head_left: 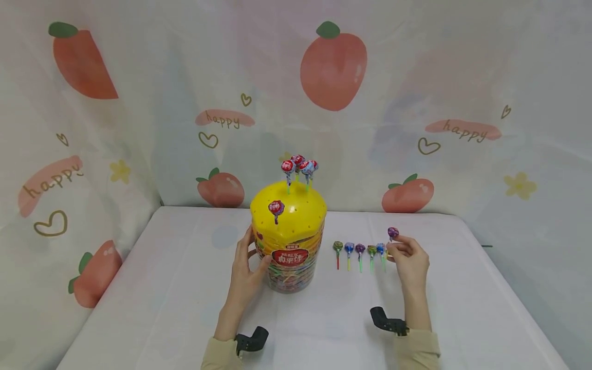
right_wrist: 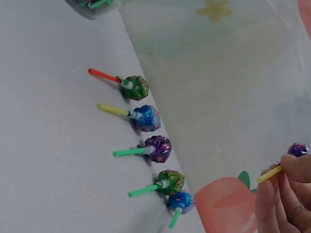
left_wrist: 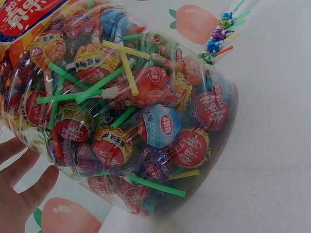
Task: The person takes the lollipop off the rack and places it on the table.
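A clear jar (head_left: 296, 277) full of wrapped lollipops, with a yellow lid (head_left: 296, 205), stands upright on the table. My left hand (head_left: 246, 272) rests against its left side, fingers extended and thumb across the front; in the left wrist view the fingers (left_wrist: 34, 189) touch the clear wall. Between thumb and fingers, my right hand (head_left: 409, 257) pinches a purple-wrapped lollipop (head_left: 393, 233). Its yellow stick (right_wrist: 270, 174) shows in the right wrist view. Several lollipops (head_left: 298, 165) stand stick-down at the lid's back, and one more lollipop (head_left: 276, 207) at its front left.
To the jar's right, several lollipops lie in a row, among them a green one (right_wrist: 135, 88), a purple one (right_wrist: 158, 148) and a blue one (right_wrist: 181, 202). A white cloth covers the table (head_left: 185, 308). Behind it hangs a fruit-printed curtain (head_left: 277, 61).
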The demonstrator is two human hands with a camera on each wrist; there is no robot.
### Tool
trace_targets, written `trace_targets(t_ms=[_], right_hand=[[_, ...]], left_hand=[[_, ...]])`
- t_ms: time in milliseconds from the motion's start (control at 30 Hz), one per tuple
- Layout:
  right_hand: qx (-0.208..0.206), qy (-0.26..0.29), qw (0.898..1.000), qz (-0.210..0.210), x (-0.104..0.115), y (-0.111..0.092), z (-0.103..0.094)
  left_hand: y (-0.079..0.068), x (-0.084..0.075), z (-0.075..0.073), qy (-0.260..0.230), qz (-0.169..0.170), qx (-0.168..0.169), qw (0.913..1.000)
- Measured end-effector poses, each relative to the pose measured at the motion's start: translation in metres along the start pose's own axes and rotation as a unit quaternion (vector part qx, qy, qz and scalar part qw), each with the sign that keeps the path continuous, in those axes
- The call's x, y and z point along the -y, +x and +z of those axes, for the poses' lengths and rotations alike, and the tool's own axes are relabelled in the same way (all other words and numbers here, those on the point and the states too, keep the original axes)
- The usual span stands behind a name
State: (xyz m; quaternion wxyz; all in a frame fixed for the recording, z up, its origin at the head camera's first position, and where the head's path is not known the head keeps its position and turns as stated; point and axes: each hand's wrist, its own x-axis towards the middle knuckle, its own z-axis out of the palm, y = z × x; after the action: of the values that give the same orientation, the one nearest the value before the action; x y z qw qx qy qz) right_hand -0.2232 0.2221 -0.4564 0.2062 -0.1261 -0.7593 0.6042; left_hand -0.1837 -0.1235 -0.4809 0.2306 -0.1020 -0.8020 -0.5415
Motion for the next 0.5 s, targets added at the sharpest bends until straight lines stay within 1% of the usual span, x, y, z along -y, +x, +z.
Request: trace_targets(t_ms=[100,200,500], right_hand=[[0.001,-0.012,1.000,0.021,-0.006,0.004,-0.002],[0.002,-0.041,0.998,0.043,-0.012,0.007,-0.003],[0.008,-0.118,0.989,0.091,-0.031,0.012,-0.006]], left_hand=[[0.001,0.000,0.000,0.001,-0.001,0.000,1.0000],[0.001,0.001,0.000,0.002,0.001,0.000,1.0000],[0.001,0.001,0.000,0.000,0.002,0.000,1.0000]])
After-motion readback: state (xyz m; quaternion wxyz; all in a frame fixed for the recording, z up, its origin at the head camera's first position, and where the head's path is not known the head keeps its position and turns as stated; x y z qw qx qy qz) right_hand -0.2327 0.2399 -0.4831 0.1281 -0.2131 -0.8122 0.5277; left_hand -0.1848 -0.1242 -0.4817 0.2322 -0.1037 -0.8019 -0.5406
